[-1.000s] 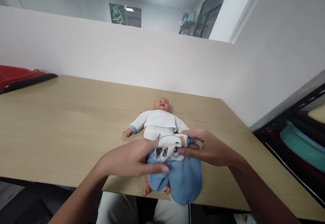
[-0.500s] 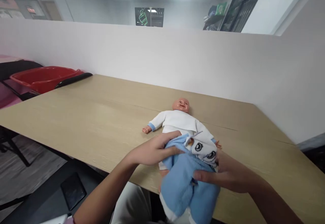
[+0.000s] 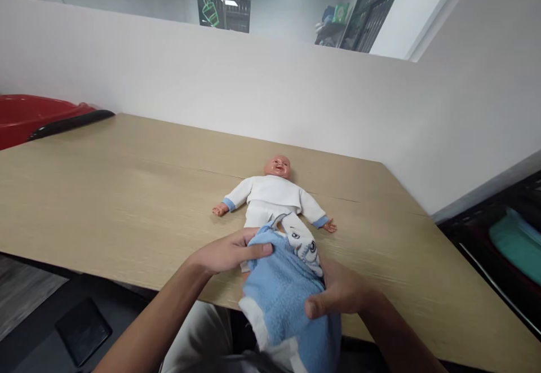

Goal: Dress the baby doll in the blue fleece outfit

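Observation:
A baby doll (image 3: 274, 192) lies on its back on the wooden table, head toward the wall and arms spread, in a white top with blue cuffs. Over its lower body I hold blue fleecy baby pants (image 3: 281, 288) with white leg ends and a white patch with embroidered eyes. My left hand (image 3: 236, 251) grips the waist edge at the left, thumb on top. My right hand (image 3: 336, 291) grips the right side, thumb on the front and fingers behind the cloth. The doll's legs are mostly hidden behind the pants.
The table (image 3: 127, 192) reaches back to a white wall (image 3: 211, 85) with a window above. A red plastic tub (image 3: 38, 116) stands at the far left. A dark phone (image 3: 83, 331) lies on a black seat at lower left. Green cloth (image 3: 518, 243) is at the right.
The view has shifted, so the scene sits further left. The pants have spread flatter between my hands, and my left thumb now lies over their upper edge.

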